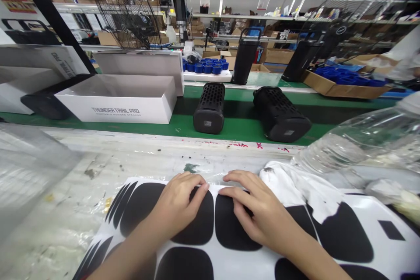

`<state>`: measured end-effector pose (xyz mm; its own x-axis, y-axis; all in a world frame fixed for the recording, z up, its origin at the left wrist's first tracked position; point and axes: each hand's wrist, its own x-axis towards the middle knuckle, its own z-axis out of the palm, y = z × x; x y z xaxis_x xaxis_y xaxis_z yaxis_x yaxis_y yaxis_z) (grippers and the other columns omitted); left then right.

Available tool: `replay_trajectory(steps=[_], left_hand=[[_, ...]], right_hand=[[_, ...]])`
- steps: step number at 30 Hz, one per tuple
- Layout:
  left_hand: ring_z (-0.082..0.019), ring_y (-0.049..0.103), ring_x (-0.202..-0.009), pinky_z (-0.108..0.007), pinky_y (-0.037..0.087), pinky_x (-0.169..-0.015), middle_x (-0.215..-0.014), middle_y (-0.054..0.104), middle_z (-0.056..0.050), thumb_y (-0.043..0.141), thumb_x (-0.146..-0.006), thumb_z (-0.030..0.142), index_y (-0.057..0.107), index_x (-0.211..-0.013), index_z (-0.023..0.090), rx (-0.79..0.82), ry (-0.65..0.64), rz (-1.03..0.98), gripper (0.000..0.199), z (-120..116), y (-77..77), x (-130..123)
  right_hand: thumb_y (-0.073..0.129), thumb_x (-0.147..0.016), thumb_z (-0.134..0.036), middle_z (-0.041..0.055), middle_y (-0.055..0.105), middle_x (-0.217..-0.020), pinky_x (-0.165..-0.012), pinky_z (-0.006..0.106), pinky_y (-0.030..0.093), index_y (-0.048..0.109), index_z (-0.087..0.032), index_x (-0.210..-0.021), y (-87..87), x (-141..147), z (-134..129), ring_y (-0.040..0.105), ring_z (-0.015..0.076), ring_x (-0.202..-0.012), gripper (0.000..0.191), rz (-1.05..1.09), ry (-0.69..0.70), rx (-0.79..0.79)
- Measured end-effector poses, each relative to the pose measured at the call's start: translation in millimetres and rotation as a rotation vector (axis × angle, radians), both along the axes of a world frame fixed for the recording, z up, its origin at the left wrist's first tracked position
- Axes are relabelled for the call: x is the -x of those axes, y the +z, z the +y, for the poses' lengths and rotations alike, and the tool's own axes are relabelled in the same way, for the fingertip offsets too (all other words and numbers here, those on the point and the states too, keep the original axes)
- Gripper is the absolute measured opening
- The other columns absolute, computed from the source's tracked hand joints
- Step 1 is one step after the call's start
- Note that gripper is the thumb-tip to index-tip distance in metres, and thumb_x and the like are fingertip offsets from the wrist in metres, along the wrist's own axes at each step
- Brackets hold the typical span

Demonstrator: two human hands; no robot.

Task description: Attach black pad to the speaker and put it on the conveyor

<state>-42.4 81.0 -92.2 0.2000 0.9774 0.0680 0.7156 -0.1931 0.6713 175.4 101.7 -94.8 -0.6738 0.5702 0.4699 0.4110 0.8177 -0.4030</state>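
Observation:
In front of me lies a white sheet of black rounded-square stickers [185, 263], with narrow black slivers at its left side. My left hand [179, 203] is over the sheet's upper edge, thumb and forefinger pinched together. Whatever is between those fingertips is too small to make out. Close by on the right, my right hand [259, 210] hovers over another black sticker, its fingers apart and bent. Its forefinger tip is near the pinched fingers of my left hand. Part of the sheet on the right is covered by a crumpled white cloth [297, 183].
Beyond the bench, a green conveyor belt [179, 127] carries two black speakers [209, 109], [280, 113] and an open white box [118, 107]. Farther back are an upright speaker [246, 59] and blue rings in a carton [348, 89]. A clear plastic bottle [364, 135] leans at right.

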Motion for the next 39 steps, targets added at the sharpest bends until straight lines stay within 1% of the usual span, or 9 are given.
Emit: replay_trajectory(steps=[7, 11, 17, 21, 23, 27, 30, 34, 39], left_hand=[[-0.022, 0.056, -0.082, -0.039, 0.039, -0.082, -0.081, 0.061, -0.003, 0.036, -0.098, 0.032, 0.057, -0.082, 0.019, -0.023, -0.013, 0.006, 0.029, -1, -0.4, 0], [-0.022, 0.054, -0.081, -0.039, 0.038, -0.080, -0.080, 0.060, -0.003, 0.036, -0.097, 0.033, 0.057, -0.081, 0.019, -0.041, -0.014, -0.006, 0.031, -1, -2.3, 0], [-0.021, 0.053, -0.080, -0.037, 0.036, -0.080, -0.078, 0.059, -0.003, 0.037, -0.095, 0.036, 0.058, -0.079, 0.019, 0.004, 0.010, -0.067, 0.032, -2, 0.8, -2], [-0.017, 0.051, -0.075, -0.032, 0.036, -0.074, -0.073, 0.055, 0.001, 0.041, -0.094, 0.043, 0.055, -0.074, 0.020, 0.114, 0.046, -0.166, 0.034, -4, 7.4, -1], [-0.016, 0.050, -0.074, -0.031, 0.036, -0.073, -0.073, 0.055, 0.002, 0.044, -0.093, 0.046, 0.054, -0.073, 0.020, 0.177, 0.053, -0.209, 0.034, -5, 10.3, 0], [-0.015, 0.051, -0.076, -0.029, 0.037, -0.073, -0.074, 0.058, 0.002, 0.047, -0.091, 0.048, 0.061, -0.076, 0.020, 0.294, -0.018, -0.301, 0.035, -4, 13.5, 1], [-0.014, 0.047, -0.071, -0.027, 0.036, -0.068, -0.068, 0.051, 0.002, 0.048, -0.089, 0.049, 0.058, -0.069, 0.018, 0.371, -0.075, -0.380, 0.038, -4, 14.9, 1], [-0.012, 0.034, -0.063, -0.026, 0.030, -0.060, -0.061, 0.035, 0.004, 0.049, -0.088, 0.046, 0.044, -0.060, 0.018, 0.420, -0.095, -0.450, 0.040, -4, 17.2, 1], [-0.011, 0.028, -0.061, -0.027, 0.026, -0.058, -0.060, 0.028, 0.005, 0.049, -0.088, 0.044, 0.036, -0.058, 0.019, 0.406, -0.059, -0.464, 0.041, -1, 14.6, 0]], right_hand=[[0.041, -0.088, 0.004, 0.0148, 0.053, -0.124, -0.093, 0.053, 0.049, 0.059, -0.014, -0.120, -5.5, 4, 1, 0.049, 0.0297, -0.115, 0.040, -0.049, -0.015, -0.011], [0.041, -0.089, 0.003, 0.0133, 0.054, -0.120, -0.093, 0.051, 0.049, 0.059, -0.014, -0.110, -3.7, 5, -1, 0.049, 0.0286, -0.116, 0.033, -0.054, -0.018, 0.004], [0.037, -0.086, 0.006, 0.0185, 0.049, -0.126, -0.093, 0.056, 0.047, 0.055, -0.012, -0.113, -3.3, 8, -6, 0.043, 0.0337, -0.124, 0.037, -0.077, -0.040, 0.041], [0.036, -0.092, 0.002, 0.0112, 0.057, -0.110, -0.084, 0.048, 0.051, 0.051, -0.017, -0.124, 1.2, 7, -5, 0.053, 0.0263, -0.104, 0.040, -0.022, -0.004, 0.108], [0.036, -0.094, 0.000, 0.0073, 0.058, -0.100, -0.078, 0.042, 0.051, 0.052, -0.019, -0.122, 4.9, 6, -5, 0.053, 0.0228, -0.092, 0.037, 0.012, 0.016, 0.145], [0.037, -0.095, -0.004, 0.0070, 0.058, -0.095, -0.072, 0.040, 0.048, 0.055, -0.017, -0.115, 10.3, 7, -7, 0.052, 0.0220, -0.086, 0.030, 0.062, 0.047, 0.146], [0.037, -0.094, -0.006, 0.0062, 0.057, -0.089, -0.067, 0.037, 0.046, 0.057, -0.017, -0.111, 11.2, 7, -10, 0.050, 0.0207, -0.080, 0.029, 0.088, 0.077, 0.125], [0.038, -0.093, -0.003, 0.0075, 0.057, -0.090, -0.066, 0.037, 0.047, 0.058, -0.017, -0.113, 9.3, 6, -10, 0.052, 0.0212, -0.080, 0.032, 0.098, 0.086, 0.065], [0.041, -0.092, 0.000, 0.0120, 0.063, -0.102, -0.079, 0.044, 0.053, 0.061, -0.012, -0.114, 5.8, 5, -10, 0.058, 0.0257, -0.097, 0.031, 0.044, 0.059, -0.033]])
